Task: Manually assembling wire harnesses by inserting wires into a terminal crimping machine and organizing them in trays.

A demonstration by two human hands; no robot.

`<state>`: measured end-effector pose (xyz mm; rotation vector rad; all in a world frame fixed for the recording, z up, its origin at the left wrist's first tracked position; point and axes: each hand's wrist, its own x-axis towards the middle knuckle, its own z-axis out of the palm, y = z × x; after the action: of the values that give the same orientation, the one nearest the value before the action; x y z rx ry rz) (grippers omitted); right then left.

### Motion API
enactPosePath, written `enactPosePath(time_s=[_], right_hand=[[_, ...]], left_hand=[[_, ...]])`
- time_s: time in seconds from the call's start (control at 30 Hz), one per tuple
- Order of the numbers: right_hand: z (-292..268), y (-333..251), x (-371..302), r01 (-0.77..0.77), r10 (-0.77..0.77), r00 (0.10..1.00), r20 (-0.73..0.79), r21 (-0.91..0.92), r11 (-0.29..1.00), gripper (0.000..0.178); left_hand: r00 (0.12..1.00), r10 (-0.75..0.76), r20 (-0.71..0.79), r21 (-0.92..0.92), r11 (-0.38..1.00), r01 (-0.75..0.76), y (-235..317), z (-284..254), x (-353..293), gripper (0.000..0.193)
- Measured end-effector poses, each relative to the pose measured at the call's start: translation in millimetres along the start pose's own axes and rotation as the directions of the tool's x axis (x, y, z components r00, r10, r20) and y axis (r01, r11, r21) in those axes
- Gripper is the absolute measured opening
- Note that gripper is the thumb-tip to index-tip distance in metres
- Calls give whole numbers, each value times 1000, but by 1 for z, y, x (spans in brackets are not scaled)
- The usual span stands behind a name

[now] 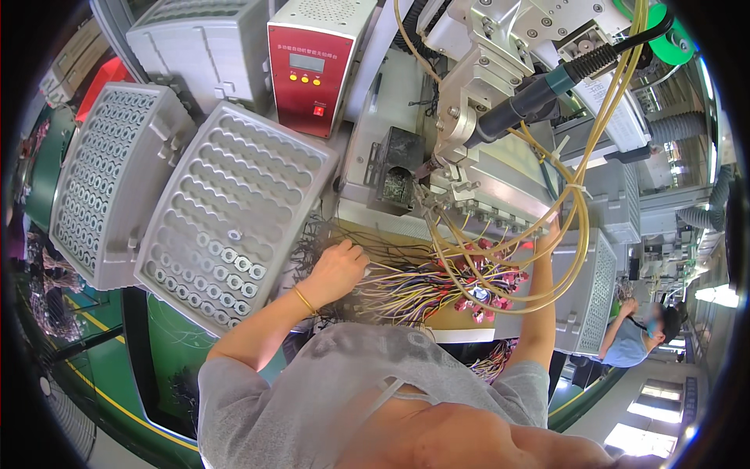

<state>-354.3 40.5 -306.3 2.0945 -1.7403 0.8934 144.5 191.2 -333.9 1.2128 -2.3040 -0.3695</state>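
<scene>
My left hand (341, 268) is at the left ends of a spread of thin wires (406, 289), its fingers curled together; what they pinch is too small to make out. The wires are yellow, black, white and red, and lie across a tan board. Pink-red parts (480, 313) cluster at their right ends. My right hand (549, 233) reaches to the right end of a metal fixture (508, 219) with a row of clamps. Its fingers are mostly hidden behind yellow tubes (580, 227). Above the fixture, a soldering head (512, 113) with a black-and-teal body slants down.
Left of my arm, a grey tray (258, 141) with round pockets holds several metal ring parts (226, 255). A fuller tray (101, 187) stands beyond it. A red-fronted control box (308, 78) stands behind. Right of my arm is another grey tray (598, 289); a co-worker (633, 332) sits farther right.
</scene>
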Motion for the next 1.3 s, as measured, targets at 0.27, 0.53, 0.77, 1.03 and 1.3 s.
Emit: enactPosePath(time_s=[0.27, 0.53, 0.77, 1.03, 1.3], right_hand=[[11, 19, -5, -218, 218, 976, -3, -10, 976, 34], [-8, -12, 5, 127, -125, 992, 21, -181, 975, 34], [-1, -9, 1, -149, 146, 989, 27, 233, 961, 36], [3, 13, -2, -263, 239, 965, 111, 337, 904, 36], [-5, -16, 1, -217, 201, 975, 94, 207, 954, 38]], left_hand=[[1000, 3, 3, -7, 1000, -3, 0, -1, 0, 9], [1000, -4, 28, 0, 1000, 4, 0, 0, 0, 9], [1000, -2, 17, -9, 1000, 2, 0, -1, 0, 10], [1000, -1, 15, -6, 1000, 1, 0, -2, 1, 11], [1000, 1, 11, -8, 1000, -1, 0, -2, 0, 10]])
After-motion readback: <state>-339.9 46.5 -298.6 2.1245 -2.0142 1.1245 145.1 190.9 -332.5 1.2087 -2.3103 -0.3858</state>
